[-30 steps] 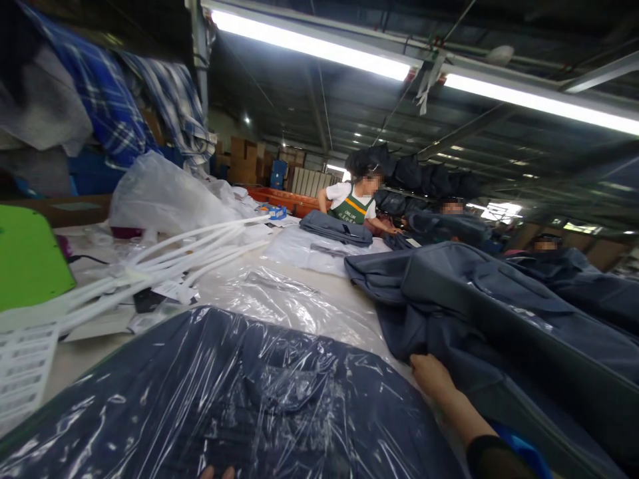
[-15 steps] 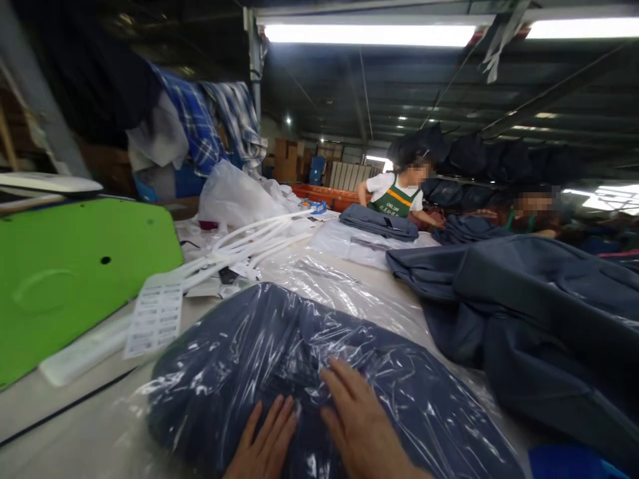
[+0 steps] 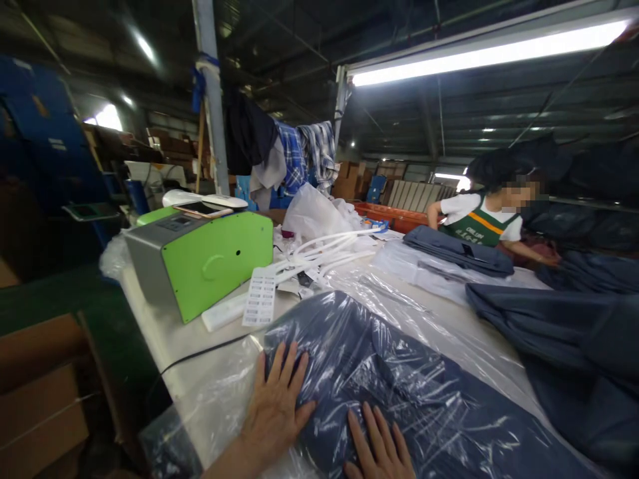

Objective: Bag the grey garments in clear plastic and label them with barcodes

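A dark blue folded garment in clear plastic [image 3: 424, 372] lies on the pale table [image 3: 184, 346] in front of me. My left hand [image 3: 277, 399] rests flat on its left end, fingers spread, with the palm over the plastic edge. Nearer its middle, my right hand [image 3: 379, 442] lies on the plastic with fingers apart, its lower part cut off by the frame. Neither hand grips anything. Loose clear plastic spreads to the left of the bag and behind it.
A green and grey machine [image 3: 214, 263] stands at the left, with a label sheet [image 3: 259, 296] beside it and white strips [image 3: 324, 249] behind. Dark fabric [image 3: 574, 332] covers the right. Across the table, a person in a green apron [image 3: 479, 223] handles fabric. Cardboard [image 3: 44, 399] is at lower left.
The view has swung left, bringing in the whole machine and cardboard. My left hand has moved to the bag's left end, its fingers more widely spread. My right hand still lies on the plastic.
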`<state>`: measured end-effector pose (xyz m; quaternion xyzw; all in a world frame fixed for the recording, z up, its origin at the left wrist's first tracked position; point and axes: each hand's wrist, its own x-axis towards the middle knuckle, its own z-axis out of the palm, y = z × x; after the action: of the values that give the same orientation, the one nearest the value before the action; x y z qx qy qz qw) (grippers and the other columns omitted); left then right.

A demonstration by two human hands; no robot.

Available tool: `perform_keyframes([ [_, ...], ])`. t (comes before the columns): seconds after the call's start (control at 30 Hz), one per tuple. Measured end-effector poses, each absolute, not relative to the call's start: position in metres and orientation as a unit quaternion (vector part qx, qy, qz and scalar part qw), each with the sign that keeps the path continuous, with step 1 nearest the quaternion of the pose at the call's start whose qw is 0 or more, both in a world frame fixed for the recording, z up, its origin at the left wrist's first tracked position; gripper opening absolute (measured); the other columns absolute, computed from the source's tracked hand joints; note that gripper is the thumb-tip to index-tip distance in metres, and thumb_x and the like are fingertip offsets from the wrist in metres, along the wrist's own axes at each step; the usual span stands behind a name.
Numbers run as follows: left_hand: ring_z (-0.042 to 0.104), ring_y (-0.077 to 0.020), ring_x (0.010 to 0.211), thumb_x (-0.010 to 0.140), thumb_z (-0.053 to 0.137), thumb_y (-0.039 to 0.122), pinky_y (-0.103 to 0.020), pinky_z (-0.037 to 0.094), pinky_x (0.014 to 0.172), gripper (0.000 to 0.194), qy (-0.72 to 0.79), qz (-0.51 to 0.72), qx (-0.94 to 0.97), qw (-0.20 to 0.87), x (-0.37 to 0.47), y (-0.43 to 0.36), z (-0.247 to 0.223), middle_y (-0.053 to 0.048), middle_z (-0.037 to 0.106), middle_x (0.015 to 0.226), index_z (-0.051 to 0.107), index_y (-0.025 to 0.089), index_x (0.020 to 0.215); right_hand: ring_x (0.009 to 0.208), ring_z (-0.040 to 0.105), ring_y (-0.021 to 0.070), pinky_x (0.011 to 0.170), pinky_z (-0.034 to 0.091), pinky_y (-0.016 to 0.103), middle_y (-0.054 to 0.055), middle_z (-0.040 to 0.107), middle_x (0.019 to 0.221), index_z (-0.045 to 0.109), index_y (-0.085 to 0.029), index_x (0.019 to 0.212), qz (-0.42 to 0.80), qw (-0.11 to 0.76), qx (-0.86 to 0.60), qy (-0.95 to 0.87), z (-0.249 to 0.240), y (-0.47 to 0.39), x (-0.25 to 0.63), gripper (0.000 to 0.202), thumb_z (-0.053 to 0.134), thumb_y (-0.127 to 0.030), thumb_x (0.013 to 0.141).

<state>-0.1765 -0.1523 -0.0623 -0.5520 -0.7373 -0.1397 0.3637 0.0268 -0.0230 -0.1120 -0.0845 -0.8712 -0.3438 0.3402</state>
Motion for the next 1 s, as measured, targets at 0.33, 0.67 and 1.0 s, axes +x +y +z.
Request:
perform_keyframes([
  [0.33, 0.023, -0.0355, 0.139, 0.089, 0.037, 0.061, -0.058, -0.003, 0.114, 0.069, -0.776, -0.130, -0.549, 0.281, -0.183, -0.160, -0.096, -0.013, 0.037, 0.148, 0.036, 0.016, 0.142, 0.083, 0.065, 0.0168, 0.073, 0.046, 0.032, 0.003, 0.071, 0.093, 0.067, -0.021, 0.101, -0.245, 0.320, 0.049, -0.914, -0.057, -0.012, -0.007, 0.033, 0.044, -0.043, 0.092],
  [0.67, 0.015, -0.0270, 0.144, 0.086, 0.044, 0.024, -0.051, 0.018, 0.116, 0.064, -0.772, -0.168, -0.572, 0.220, -0.187, -0.189, -0.073, -0.009, 0.034, 0.150, 0.024, 0.013, 0.146, 0.114, 0.055, 0.0266, 0.093, 0.036, 0.042, 0.010, 0.063, 0.123, 0.055, -0.018, 0.127, -0.241, 0.342, 0.160, -0.894, -0.086, -0.022, -0.064, 0.052, 0.048, -0.048, 0.085],
  [1.0, 0.058, -0.0324, 0.109, 0.051, 0.070, 0.063, -0.042, 0.050, 0.084, 0.098, -0.759, -0.642, 0.077, -0.081, -0.207, -0.294, -0.055, -0.020, 0.059, 0.119, 0.043, 0.009, 0.128, 0.122, 0.052, 0.0261, 0.093, 0.043, 0.042, 0.011, 0.051, 0.138, 0.048, -0.020, 0.136, -0.209, 0.315, 0.114, -0.919, -0.081, -0.030, -0.057, 0.057, 0.052, -0.037, 0.081],
])
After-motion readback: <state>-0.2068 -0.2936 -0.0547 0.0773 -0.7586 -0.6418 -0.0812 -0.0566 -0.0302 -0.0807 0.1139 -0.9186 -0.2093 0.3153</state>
